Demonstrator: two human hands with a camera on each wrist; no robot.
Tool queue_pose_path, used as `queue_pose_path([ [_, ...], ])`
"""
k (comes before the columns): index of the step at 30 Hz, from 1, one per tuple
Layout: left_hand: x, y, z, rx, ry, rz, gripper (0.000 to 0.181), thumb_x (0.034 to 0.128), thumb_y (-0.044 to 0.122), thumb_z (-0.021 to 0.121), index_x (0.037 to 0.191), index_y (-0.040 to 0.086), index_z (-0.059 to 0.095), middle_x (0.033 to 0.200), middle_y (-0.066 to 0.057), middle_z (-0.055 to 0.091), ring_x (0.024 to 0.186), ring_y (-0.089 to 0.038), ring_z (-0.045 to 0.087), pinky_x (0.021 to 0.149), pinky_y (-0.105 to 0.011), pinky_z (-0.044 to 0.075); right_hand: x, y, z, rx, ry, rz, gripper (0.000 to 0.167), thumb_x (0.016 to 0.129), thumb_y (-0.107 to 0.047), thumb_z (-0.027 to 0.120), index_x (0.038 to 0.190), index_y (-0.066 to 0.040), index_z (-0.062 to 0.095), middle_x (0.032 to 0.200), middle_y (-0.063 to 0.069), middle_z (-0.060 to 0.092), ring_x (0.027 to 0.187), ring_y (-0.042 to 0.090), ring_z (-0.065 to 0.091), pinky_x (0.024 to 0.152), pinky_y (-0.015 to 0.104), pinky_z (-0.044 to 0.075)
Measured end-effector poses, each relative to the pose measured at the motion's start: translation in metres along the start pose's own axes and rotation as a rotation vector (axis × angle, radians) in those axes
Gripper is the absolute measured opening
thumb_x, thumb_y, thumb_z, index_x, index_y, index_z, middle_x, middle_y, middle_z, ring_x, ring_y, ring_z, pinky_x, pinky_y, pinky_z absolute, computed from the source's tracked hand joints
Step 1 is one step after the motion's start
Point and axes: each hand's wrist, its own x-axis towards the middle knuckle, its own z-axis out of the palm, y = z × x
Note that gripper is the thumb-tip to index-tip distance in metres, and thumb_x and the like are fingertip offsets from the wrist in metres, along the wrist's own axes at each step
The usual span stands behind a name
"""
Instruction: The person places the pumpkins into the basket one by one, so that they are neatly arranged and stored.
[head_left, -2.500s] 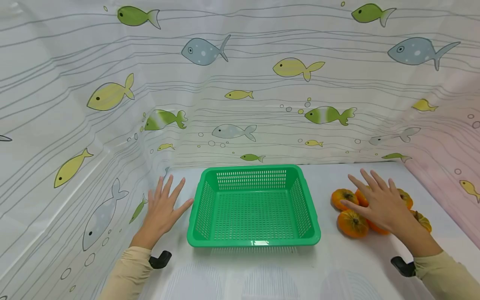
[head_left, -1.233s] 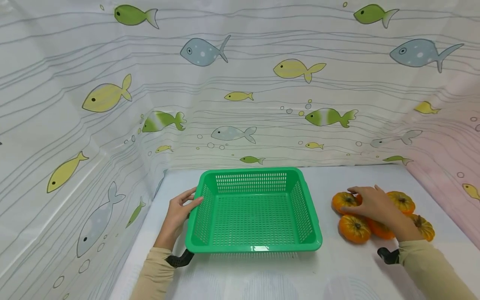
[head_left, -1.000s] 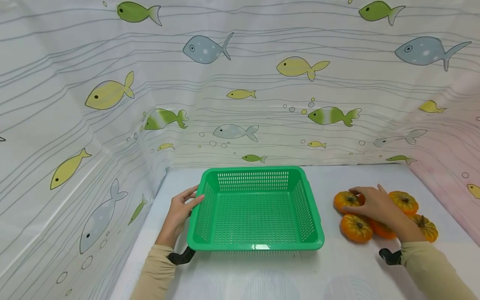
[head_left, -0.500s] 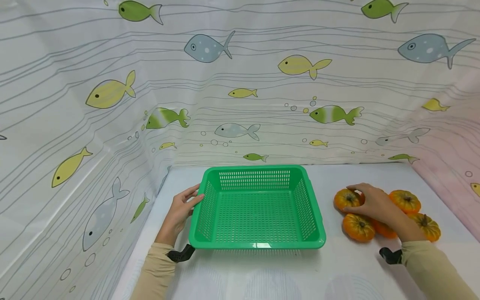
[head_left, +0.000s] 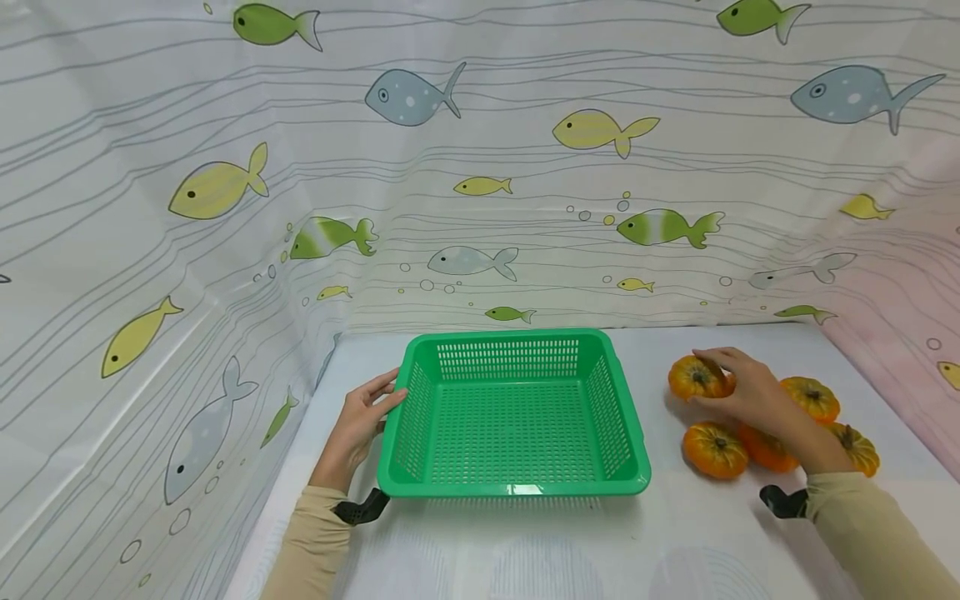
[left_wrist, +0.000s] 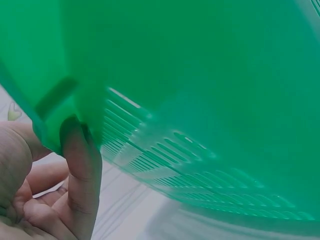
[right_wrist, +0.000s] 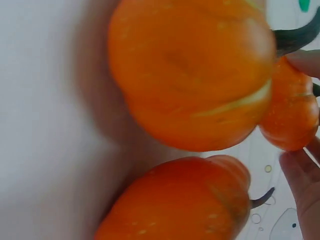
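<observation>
A green plastic basket (head_left: 506, 433) with slotted walls sits in the middle of the table in the head view. My left hand (head_left: 356, 429) grips its left rim, thumb over the edge; the left wrist view shows the fingers (left_wrist: 82, 175) against the basket wall. At the right, my right hand (head_left: 753, 396) holds a small orange pumpkin (head_left: 693, 379) between thumb and fingers, raised a little. In the right wrist view that pumpkin (right_wrist: 290, 112) shows beyond two nearer ones, the larger (right_wrist: 190, 75) having a dark stem. Part of the right hand's grip is hidden.
Several other small pumpkins lie around the right hand, among them a front one (head_left: 715, 451), one under the wrist (head_left: 768, 450), and two to the right (head_left: 812, 399). A fish-patterned sheet (head_left: 525, 208) forms the walls behind and at the sides.
Both hands came in from spread fingers: the left took the basket's rim, the right took a pumpkin. In the last half second the right hand and its pumpkin rose slightly, away from the front pumpkin.
</observation>
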Motion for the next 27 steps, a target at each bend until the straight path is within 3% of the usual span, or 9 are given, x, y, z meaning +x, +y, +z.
queue_pose_path([
  [4, -0.001, -0.001, 0.000, 0.004, -0.002, 0.003, 0.059, 0.1011, 0.020, 0.070, 0.155, 0.009, 0.048, 0.114, -0.004, 0.056, 0.080, -0.005, 0.069, 0.068, -0.027, 0.063, 0.001, -0.003, -0.003, 0.053, 0.022, -0.039, 0.083, 0.086, -0.032, 0.087, 0.153, -0.003, 0.047, 0.148, 0.028, 0.049, 0.129, 0.051, 0.052, 0.102, 0.068, 0.048],
  [12, -0.001, -0.001, 0.000, 0.006, -0.001, 0.005, 0.060, 0.1009, 0.021, 0.070, 0.155, 0.009, 0.047, 0.115, -0.005, 0.056, 0.081, -0.005, 0.069, 0.068, -0.027, 0.063, 0.004, -0.019, -0.010, 0.089, 0.058, -0.076, 0.077, 0.087, -0.039, 0.085, 0.148, -0.004, 0.054, 0.146, 0.024, 0.057, 0.128, 0.044, 0.057, 0.100, 0.059, 0.052],
  [17, -0.001, -0.001, 0.000, 0.002, -0.003, 0.001, 0.060, 0.1012, 0.021, 0.069, 0.156, 0.009, 0.046, 0.116, -0.005, 0.055, 0.078, -0.005, 0.069, 0.066, -0.026, 0.063, 0.010, -0.035, -0.017, 0.096, 0.049, -0.086, 0.078, 0.086, -0.043, 0.085, 0.148, -0.005, 0.055, 0.145, 0.023, 0.058, 0.127, 0.043, 0.058, 0.100, 0.059, 0.053],
  [27, -0.003, 0.001, 0.001, -0.012, -0.002, 0.001, 0.060, 0.1007, 0.020, 0.070, 0.155, 0.009, 0.048, 0.112, -0.003, 0.058, 0.081, -0.005, 0.070, 0.066, -0.027, 0.063, 0.028, -0.069, -0.024, 0.111, 0.023, -0.182, 0.076, 0.085, -0.039, 0.086, 0.147, -0.007, 0.056, 0.146, 0.019, 0.059, 0.128, 0.039, 0.059, 0.100, 0.057, 0.055],
])
